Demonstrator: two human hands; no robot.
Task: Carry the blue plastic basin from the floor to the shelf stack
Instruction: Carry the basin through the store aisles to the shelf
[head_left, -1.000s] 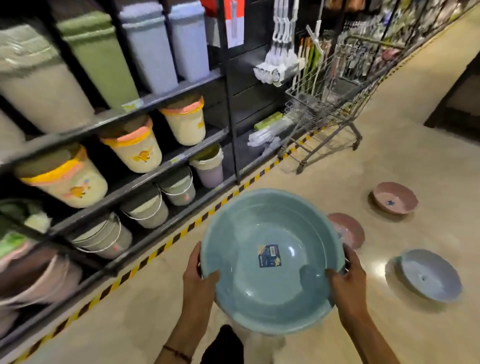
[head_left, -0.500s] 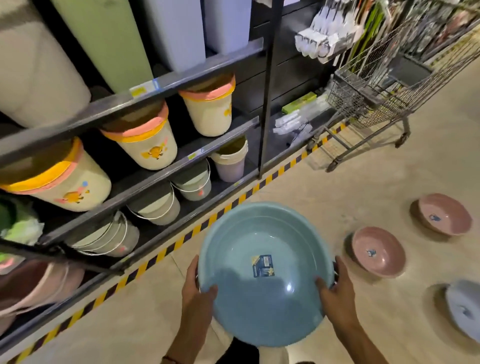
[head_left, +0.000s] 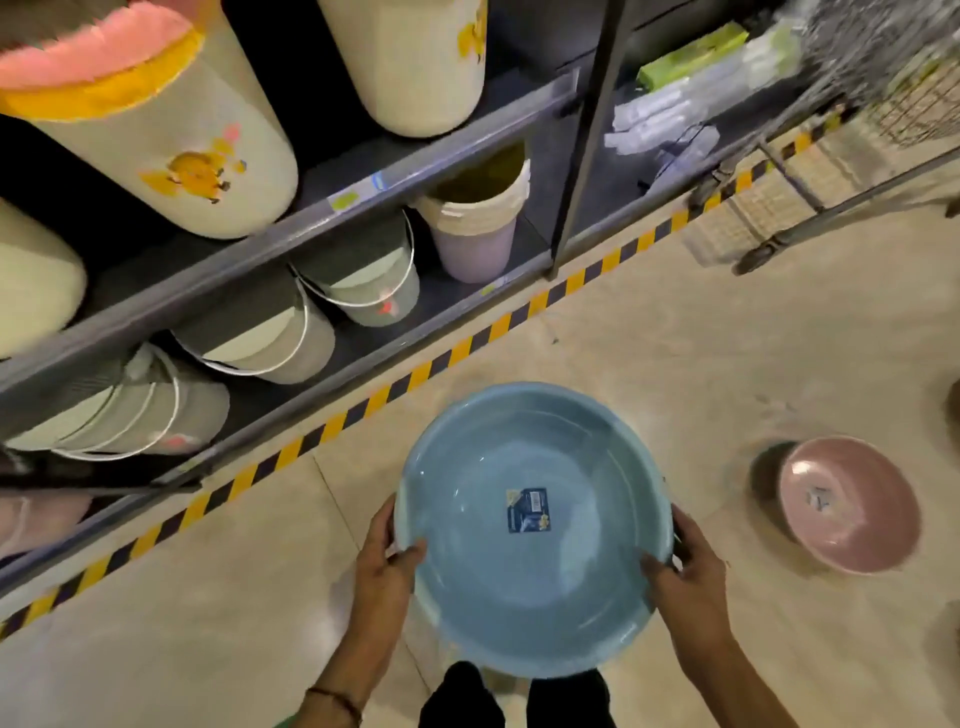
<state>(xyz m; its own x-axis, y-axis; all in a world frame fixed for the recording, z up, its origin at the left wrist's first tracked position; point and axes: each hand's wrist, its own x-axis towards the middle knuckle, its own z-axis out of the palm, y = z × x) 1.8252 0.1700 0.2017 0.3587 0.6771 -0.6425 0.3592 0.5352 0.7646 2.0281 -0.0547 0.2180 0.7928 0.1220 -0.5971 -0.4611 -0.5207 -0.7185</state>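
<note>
You hold the blue basin (head_left: 532, 530) between your hands, above the floor (head_left: 675, 364): your left hand (head_left: 387, 564) grips its left rim, your right hand (head_left: 685, 569) its right rim. The shelf (head_left: 332, 249) stands beyond your left hand.

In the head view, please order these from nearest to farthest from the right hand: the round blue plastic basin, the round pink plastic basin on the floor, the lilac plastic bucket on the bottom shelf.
1. Round blue plastic basin: held at its rim by the right hand.
2. Round pink plastic basin: on the floor, to the right.
3. Lilac plastic bucket: bottom shelf, ahead and left.
</note>
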